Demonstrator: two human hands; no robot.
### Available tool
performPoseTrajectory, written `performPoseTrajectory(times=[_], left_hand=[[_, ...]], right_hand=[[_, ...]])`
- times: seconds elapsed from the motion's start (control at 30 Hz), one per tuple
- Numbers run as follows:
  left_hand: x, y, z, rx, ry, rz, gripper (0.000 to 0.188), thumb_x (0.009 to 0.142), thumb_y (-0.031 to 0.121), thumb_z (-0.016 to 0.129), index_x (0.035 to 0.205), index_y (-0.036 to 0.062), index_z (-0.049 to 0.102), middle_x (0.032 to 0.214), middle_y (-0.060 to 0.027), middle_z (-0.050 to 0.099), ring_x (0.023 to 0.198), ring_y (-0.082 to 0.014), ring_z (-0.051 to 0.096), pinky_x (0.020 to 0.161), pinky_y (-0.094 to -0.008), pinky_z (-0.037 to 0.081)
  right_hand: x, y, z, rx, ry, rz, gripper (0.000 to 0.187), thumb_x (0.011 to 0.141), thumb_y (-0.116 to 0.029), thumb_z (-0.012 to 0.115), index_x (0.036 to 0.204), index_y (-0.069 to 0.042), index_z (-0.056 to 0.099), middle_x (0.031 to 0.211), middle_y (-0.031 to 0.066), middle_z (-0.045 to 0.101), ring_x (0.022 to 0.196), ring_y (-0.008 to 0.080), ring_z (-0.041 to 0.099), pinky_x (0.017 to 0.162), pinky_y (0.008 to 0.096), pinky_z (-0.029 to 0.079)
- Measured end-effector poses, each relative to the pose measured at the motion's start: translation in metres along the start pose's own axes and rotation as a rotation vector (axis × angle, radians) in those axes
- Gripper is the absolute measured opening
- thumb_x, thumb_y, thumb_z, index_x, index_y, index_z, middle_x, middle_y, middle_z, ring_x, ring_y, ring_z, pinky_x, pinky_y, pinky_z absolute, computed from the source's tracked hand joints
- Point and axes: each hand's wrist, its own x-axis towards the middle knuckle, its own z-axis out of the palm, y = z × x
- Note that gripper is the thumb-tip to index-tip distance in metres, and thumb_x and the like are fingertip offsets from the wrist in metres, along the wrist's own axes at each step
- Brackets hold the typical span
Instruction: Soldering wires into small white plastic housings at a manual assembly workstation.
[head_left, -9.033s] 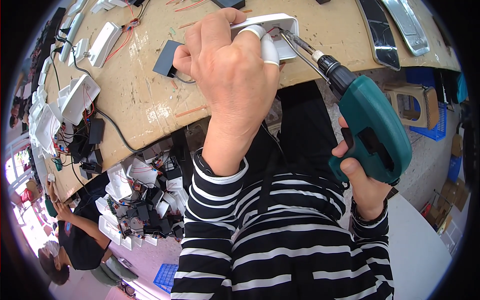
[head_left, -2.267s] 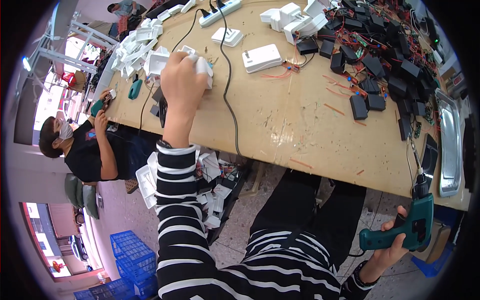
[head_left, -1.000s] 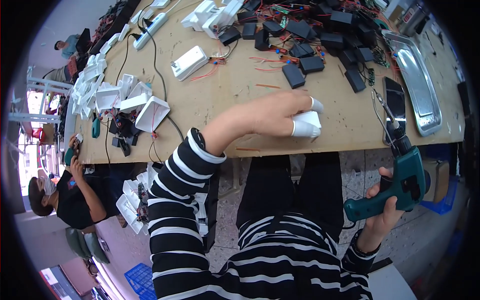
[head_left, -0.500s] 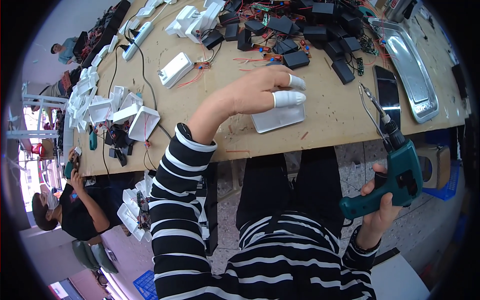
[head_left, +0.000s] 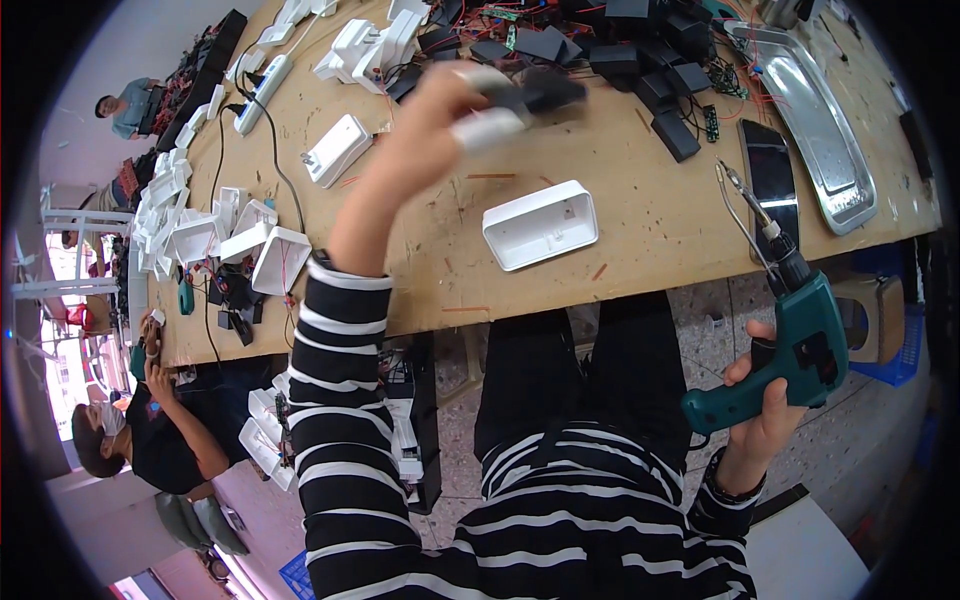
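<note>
My left hand (head_left: 425, 135), smeared by motion, is over the bench with white covers on two fingers. Its fingers are closed on a black box-shaped block (head_left: 555, 92), also blurred, at the near side of the heap of black blocks (head_left: 655, 92). A hollow white plastic case half (head_left: 540, 238) lies on the bench nearer to me, its cavity facing up. At the right, my right hand (head_left: 765, 425) grips a green soldering gun (head_left: 815, 335) by its handle. The gun's metal tip points up, beside a black phone (head_left: 768, 170).
A metal tray (head_left: 845, 190) lies at the right. On the left are an assembled white plug case (head_left: 337, 150), a power strip (head_left: 263, 95) with cables, and piled white case halves (head_left: 195, 240). Another person (head_left: 165, 435) works at the bench's left end.
My left hand has moved up and left off the white case half and now holds a black block. The case half has turned from flat side up to cavity up. My right hand stays put.
</note>
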Motion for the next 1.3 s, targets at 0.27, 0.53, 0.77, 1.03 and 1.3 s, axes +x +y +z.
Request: performPoseTrajectory(times=[0.27,0.53,0.77,1.03,1.3], left_hand=[[-0.008,0.014,-0.088,-1.074,0.084,0.037,0.037,0.086,0.027,0.047,0.110,-0.0002,0.051,0.110,-0.0162,0.054,0.100,-0.0311,0.052,0.086,-0.0386,0.041],[-0.089,0.030,-0.069,-0.735,0.318,-0.303,0.043,0.084,0.024,0.041,0.120,0.0006,0.041,0.098,-0.0189,0.058,0.081,-0.0280,0.061,0.064,-0.0286,0.049],[-0.148,0.012,-0.058,-0.086,0.474,-0.800,0.034,0.087,0.022,0.039,0.112,0.0012,0.050,0.096,-0.0168,0.058,0.070,-0.0273,0.063,0.053,-0.0291,0.046],[-0.103,0.021,-0.024,0.784,0.329,-0.110,0.040,0.074,0.020,0.060,0.108,-0.0003,0.053,0.096,-0.0181,0.056,0.083,-0.0344,0.055,0.073,-0.0409,0.043],[-0.045,0.003,-0.007,0.769,-0.032,-0.418,0.034,0.073,0.016,0.063,0.099,-0.0062,0.057,0.088,-0.0182,0.061,0.082,-0.0299,0.060,0.072,-0.0351,0.046]], right_hand=[[-0.003,-0.001,0.001,0.016,-0.020,-0.006,0.062,0.083,-0.028,0.057,0.128,0.000,0.026,0.111,0.0238,0.050,0.072,0.0156,0.057,0.058,0.0253,0.050],[-0.006,0.001,0.001,0.059,-0.045,-0.012,0.062,0.084,-0.026,0.056,0.129,0.000,0.024,0.113,0.0240,0.047,0.073,0.0157,0.057,0.060,0.0255,0.051],[-0.006,0.004,0.007,0.051,-0.121,0.021,0.061,0.085,-0.028,0.055,0.130,0.000,0.024,0.115,0.0241,0.046,0.075,0.0157,0.057,0.060,0.0252,0.050],[-0.008,0.003,0.011,0.044,-0.127,0.011,0.062,0.085,-0.028,0.055,0.130,0.000,0.023,0.117,0.0242,0.044,0.074,0.0158,0.056,0.061,0.0257,0.050],[-0.007,0.002,0.012,0.008,-0.101,-0.001,0.062,0.084,-0.029,0.055,0.129,0.001,0.025,0.116,0.0238,0.045,0.073,0.0152,0.055,0.060,0.0251,0.050]])
